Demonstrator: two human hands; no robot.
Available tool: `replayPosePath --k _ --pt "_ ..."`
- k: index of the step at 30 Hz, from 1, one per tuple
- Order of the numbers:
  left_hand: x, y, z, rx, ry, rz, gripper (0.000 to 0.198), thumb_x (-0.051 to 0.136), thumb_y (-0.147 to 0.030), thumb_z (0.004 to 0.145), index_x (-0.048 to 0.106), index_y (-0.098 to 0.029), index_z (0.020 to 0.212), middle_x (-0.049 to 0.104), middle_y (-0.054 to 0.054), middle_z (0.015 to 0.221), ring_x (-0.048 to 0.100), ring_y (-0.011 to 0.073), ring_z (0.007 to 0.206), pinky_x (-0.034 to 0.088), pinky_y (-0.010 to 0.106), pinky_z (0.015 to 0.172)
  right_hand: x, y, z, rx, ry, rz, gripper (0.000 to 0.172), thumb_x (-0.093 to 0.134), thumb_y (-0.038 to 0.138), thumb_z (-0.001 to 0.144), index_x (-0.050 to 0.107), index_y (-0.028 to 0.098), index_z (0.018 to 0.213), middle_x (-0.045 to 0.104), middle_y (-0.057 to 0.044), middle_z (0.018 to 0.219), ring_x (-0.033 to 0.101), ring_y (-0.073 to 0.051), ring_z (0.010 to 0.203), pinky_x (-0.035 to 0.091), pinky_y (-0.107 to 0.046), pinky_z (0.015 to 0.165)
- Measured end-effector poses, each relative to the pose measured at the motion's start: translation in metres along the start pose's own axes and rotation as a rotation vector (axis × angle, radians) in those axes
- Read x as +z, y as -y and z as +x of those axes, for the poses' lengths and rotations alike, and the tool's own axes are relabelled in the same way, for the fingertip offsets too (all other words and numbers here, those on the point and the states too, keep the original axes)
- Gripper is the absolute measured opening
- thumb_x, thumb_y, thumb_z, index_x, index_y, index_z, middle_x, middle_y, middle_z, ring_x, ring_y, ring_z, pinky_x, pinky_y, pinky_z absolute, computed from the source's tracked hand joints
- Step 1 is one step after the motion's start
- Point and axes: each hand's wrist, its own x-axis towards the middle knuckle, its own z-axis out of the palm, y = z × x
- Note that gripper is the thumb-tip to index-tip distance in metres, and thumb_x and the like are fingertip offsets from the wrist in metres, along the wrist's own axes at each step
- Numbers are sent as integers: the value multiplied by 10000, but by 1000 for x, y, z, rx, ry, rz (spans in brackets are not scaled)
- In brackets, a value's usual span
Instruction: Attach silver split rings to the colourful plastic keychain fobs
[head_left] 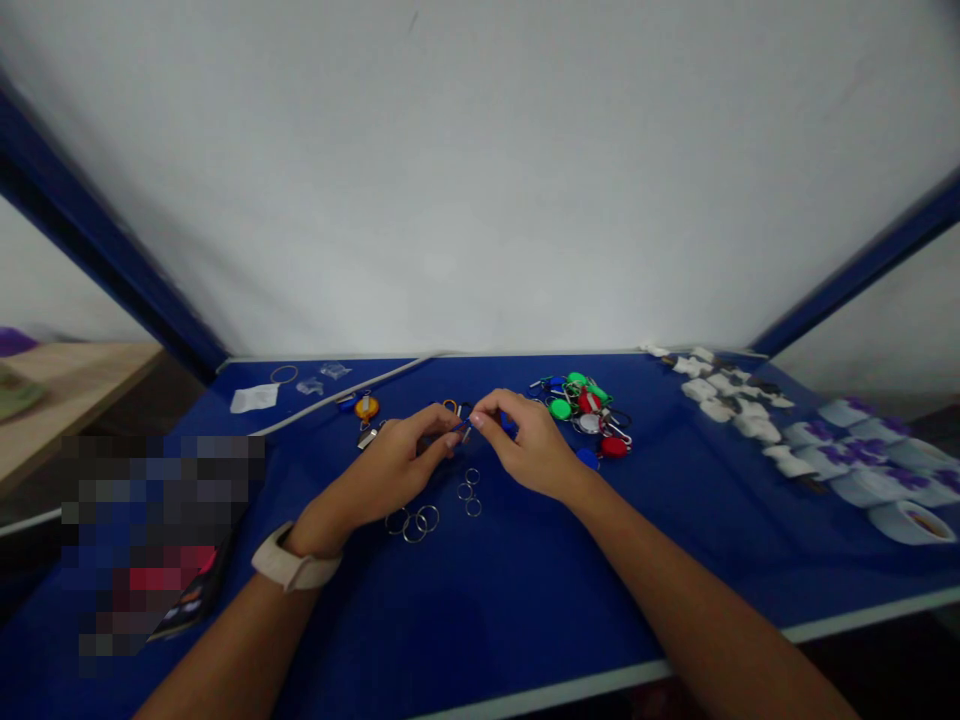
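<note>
My left hand [397, 460] and my right hand [534, 448] meet over the middle of the blue table, both pinching a blue key reel [508, 426]. Fingers cover most of it; a blue and metallic bit shows between the fingertips. Several small split rings [472, 491] lie just below the hands, and larger split rings [415, 526] rest under my left wrist. Beside my left hand is an orange key reel [367, 407] with metal clips. To the right of my right hand sits a pile of green, red, white and blue key reels [589, 408] with carabiners.
A pale cable [352, 388] crosses the table's back left, near a white paper [253, 398] and clear plastic scraps [322, 378]. A blurred-out dark object [169, 530] lies at left. White connector-like pieces [739, 400] and white cups with purple bits [862, 485] stand at right.
</note>
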Motion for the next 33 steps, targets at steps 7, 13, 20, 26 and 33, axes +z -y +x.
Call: replayPosePath --k 7,13,20,26,33 --pt "-3 -2 3 10 -118 94 213 527 -342 959 644 -174 901 678 32 854 613 172 782 464 300 730 2 -5 0 48 -41 29 188 503 336 972 597 207 872 632 -8 767 561 -153 697 406 -305 677" --pt "-5 0 5 22 -173 87 236 521 -343 957 650 -165 870 661 20 794 571 157 712 423 278 662 1 -6 -2 -26 -4 -153 156 472 276 992 594 199 934 674 -36 874 609 -186 828 407 -353 816" --pt "-6 -4 3 -10 -180 30 239 540 -338 942 645 -164 818 669 12 742 573 147 664 429 265 632 -3 -3 -5 -214 105 -370 333 491 290 1013 558 224 1333 673 -84 1193 608 -228 1047 370 -412 977" --pt "-3 -4 2 -69 -124 -86 280 541 -382 945 637 -155 813 658 27 729 565 136 620 433 255 586 -7 -3 -4 -360 117 -498 278 473 257 1021 644 206 1234 702 -89 1080 604 -219 954 393 -376 841" --pt "-3 -2 2 -74 -113 -156 284 559 -381 939 608 -155 774 626 10 678 556 120 591 435 252 579 -8 -3 -5 -416 157 -559 319 375 203 1043 628 166 1233 694 -95 1023 595 -218 906 399 -379 835"
